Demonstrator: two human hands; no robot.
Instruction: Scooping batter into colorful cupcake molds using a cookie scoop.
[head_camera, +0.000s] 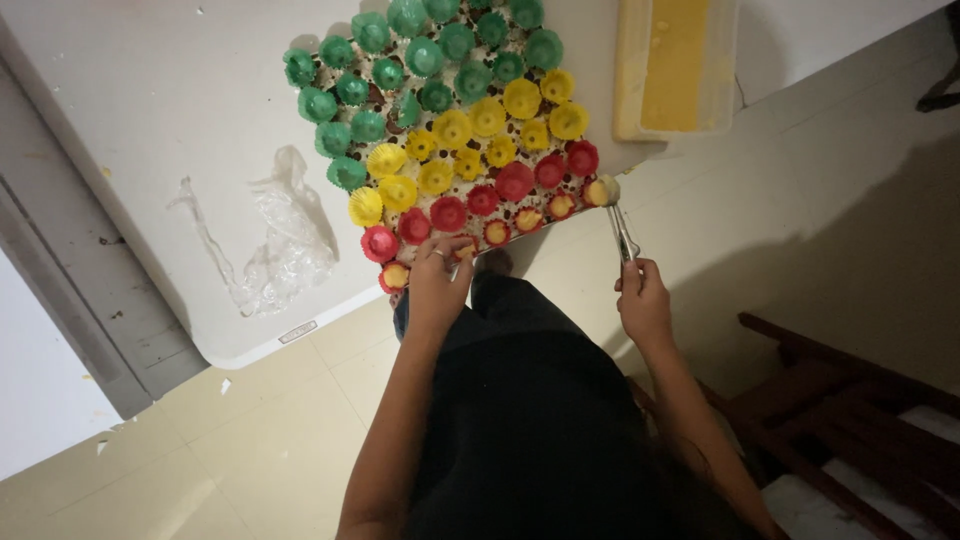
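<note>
Our right hand (645, 300) grips a metal spoon (620, 225) over a red paper cup (597, 192) at the tray's (400, 110) three o'clock edge; our left hand (437, 280) pinches a flimsy, crushable cup (465, 250) by its rim.

Bare forearms, ring on left hand (438, 283), dark, possibly black, clothing

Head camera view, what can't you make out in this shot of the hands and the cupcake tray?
- Tray: its surface is hidden by the paper cups; the far end is cut off by the top edge.
- Left hand: fingertips curl over a red cup, so the grip is unclear.
- Spoon in the right hand: too small to tell its load.
- Tub: top cut off.
</note>
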